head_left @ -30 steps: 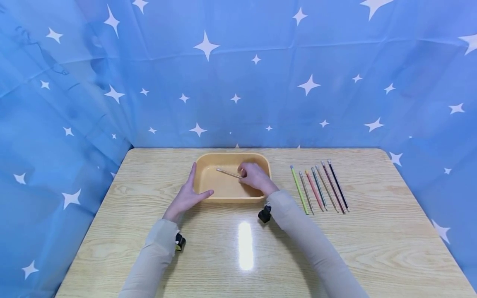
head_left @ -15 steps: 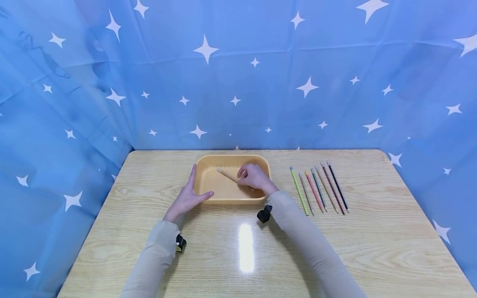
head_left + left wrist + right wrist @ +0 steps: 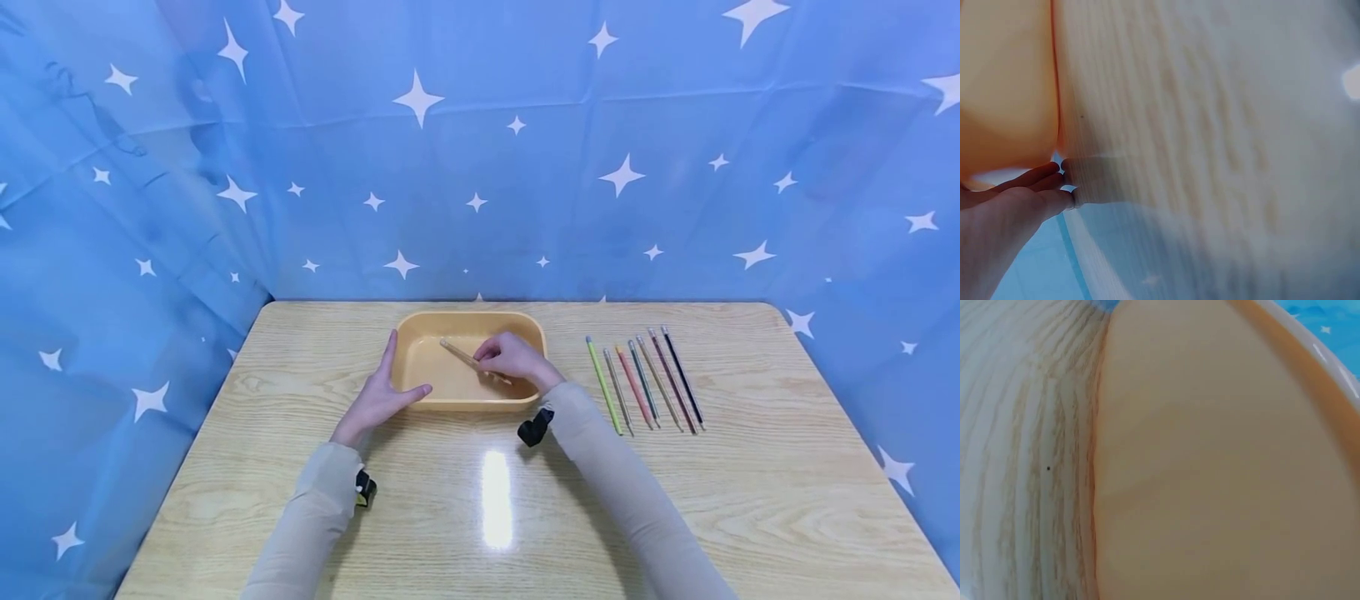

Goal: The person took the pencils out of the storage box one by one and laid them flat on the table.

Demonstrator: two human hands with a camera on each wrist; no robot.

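Note:
A shallow yellow-orange plastic bin (image 3: 442,403) sits near the table's back edge. My left hand (image 3: 375,400) spreads round its front left corner, fingers along the left side and thumb at the front rim. In the left wrist view, the fingertips of that hand (image 3: 1019,200) lie against the bin wall (image 3: 1007,81). Inside the bin, a tan pencil (image 3: 456,351) slants across the floor, and my right hand (image 3: 513,357) pinches it near its middle. The right wrist view has only the bin's outer wall (image 3: 1210,456) close up; hand and pencil are hidden there.
Right of the bin lies a row of pencils in several colours, from a lime green pencil (image 3: 603,383) to a black pencil (image 3: 682,375). The wooden table (image 3: 420,500) meets a blue star-patterned curtain (image 3: 480,233) at the back and sides.
The pencil has tilted more steeply, its far end now showing below my right hand. The right fingers have shifted slightly down and left. My left hand stays at the bin's corner.

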